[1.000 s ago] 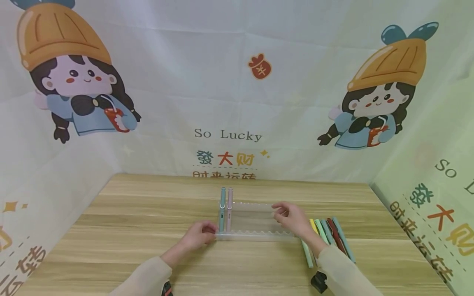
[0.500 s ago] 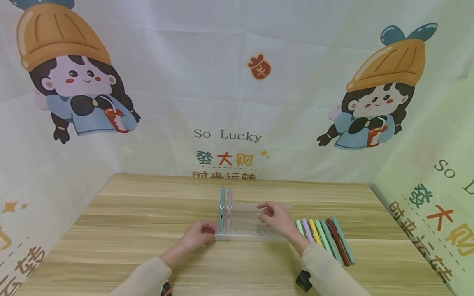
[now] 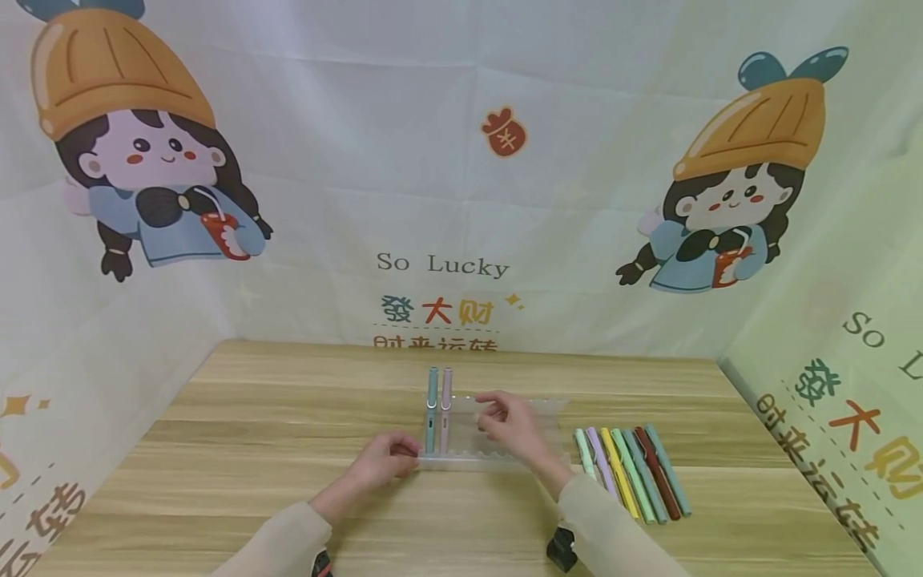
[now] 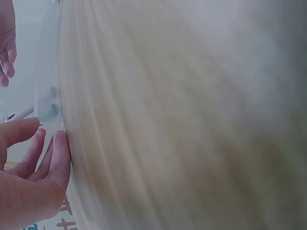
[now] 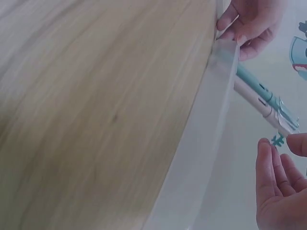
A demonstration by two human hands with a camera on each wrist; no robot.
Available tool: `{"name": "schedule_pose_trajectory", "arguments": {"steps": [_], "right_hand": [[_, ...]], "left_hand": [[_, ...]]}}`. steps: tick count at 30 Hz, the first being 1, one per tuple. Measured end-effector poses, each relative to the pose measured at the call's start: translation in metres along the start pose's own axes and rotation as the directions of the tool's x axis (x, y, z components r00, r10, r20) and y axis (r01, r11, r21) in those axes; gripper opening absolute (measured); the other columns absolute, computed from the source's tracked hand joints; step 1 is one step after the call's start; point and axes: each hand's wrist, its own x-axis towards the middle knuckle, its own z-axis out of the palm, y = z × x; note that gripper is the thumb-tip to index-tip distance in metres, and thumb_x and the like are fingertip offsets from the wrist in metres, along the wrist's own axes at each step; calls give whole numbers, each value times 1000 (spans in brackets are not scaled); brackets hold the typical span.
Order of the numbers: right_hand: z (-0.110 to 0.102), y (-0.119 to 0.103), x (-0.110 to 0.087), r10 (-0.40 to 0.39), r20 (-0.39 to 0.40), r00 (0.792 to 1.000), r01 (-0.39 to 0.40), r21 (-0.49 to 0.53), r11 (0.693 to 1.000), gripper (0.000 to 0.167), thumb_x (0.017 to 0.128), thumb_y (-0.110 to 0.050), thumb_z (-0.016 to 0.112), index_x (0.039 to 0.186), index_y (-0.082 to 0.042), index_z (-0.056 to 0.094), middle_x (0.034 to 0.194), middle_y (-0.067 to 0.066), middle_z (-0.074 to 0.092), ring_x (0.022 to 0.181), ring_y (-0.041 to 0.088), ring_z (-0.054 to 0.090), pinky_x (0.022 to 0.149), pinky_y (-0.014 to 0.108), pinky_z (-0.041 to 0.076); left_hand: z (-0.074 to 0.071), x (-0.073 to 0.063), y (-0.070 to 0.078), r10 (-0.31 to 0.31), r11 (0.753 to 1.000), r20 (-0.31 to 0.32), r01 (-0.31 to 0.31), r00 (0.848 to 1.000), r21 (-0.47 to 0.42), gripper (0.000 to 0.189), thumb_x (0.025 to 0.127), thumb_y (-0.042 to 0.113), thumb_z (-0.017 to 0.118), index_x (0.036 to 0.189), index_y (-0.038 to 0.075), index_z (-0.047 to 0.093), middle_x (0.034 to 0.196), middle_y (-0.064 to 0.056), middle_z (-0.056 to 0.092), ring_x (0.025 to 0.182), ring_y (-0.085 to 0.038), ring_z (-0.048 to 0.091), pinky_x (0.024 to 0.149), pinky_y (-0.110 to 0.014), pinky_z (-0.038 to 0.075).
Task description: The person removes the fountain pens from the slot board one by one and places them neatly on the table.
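A clear pen rack (image 3: 469, 463) with notched edges stands on the table. A teal pen (image 3: 431, 417) and a pale pink pen (image 3: 445, 421) lean side by side in its leftmost notches. My left hand (image 3: 389, 460) holds the rack's left end; in the left wrist view the thumb and fingertips of that hand (image 4: 36, 184) meet the rack's end. Over the middle of the rack hovers my right hand (image 3: 510, 426), fingers loosely bent. The right wrist view shows nothing between the thumb and fingers of this hand (image 5: 283, 191), close to the pens' capped ends.
Several capped pens lie in a slanted row right of the rack, among them a yellow pen (image 3: 620, 473), a dark red pen (image 3: 658, 473) and a lilac pen (image 3: 600, 457). A printed cloth (image 3: 447, 200) hangs behind the wooden table (image 3: 288, 401).
My right hand has moved left along the rack, from its right end to about the middle, uncovering the row of loose pens. The left hand stays at the rack's left end.
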Motion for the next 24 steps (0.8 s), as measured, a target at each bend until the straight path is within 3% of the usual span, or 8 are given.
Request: {"name": "schedule_pose_trajectory", "arguments": {"steps": [7,14,24], "right_hand": [[18,11,6,46,-36,998,-44,50,998,32,78,0,61,109,6,53,85,14,60,72,22,60,60,26,50],[32,7,7,23,-76,997,-18,68,998,35,78,1,61,112,4,52,86,15,61,74,23,60,63,26,50],[43,9,13,41,-70,997,-36,68,997,38,78,0,62,114,2,50,84,13,61,73,21,60,63,26,49]], "left_hand": [[0,-1,0,-18,1000,2,18,1000,1,16,80,-2,56,94,-11,55,81,-9,57,73,-18,54,63,-32,49],[0,-1,1,-6,1000,1,6,1000,-7,16,80,-2,56,93,-11,55,82,-10,58,74,-20,55,63,-34,49],[0,2,-1,-14,1000,9,14,1000,-1,15,80,-3,55,94,-10,56,81,-9,58,74,-18,55,63,-31,49]]}}
